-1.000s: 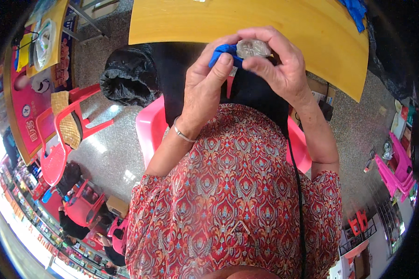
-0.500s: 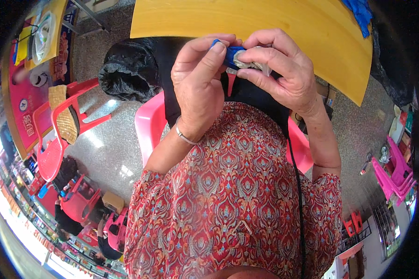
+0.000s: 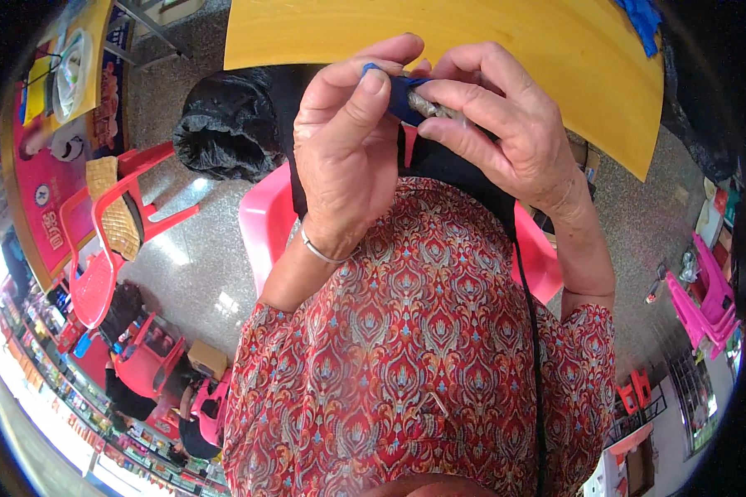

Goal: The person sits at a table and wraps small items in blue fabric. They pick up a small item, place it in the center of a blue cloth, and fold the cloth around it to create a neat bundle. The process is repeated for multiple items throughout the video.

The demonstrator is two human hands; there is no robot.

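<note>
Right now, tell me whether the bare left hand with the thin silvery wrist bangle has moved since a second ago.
Yes: the left hand has shifted leftward, nearer the near left corner of the flat yellow table.

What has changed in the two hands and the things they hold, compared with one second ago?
The left hand, pinching the blue piece, moved a little left and away from the body. The right hand went from cupping the grey bundle to pinching it, hiding more of it. Nothing was let go. The yellow table stayed in place.
</note>
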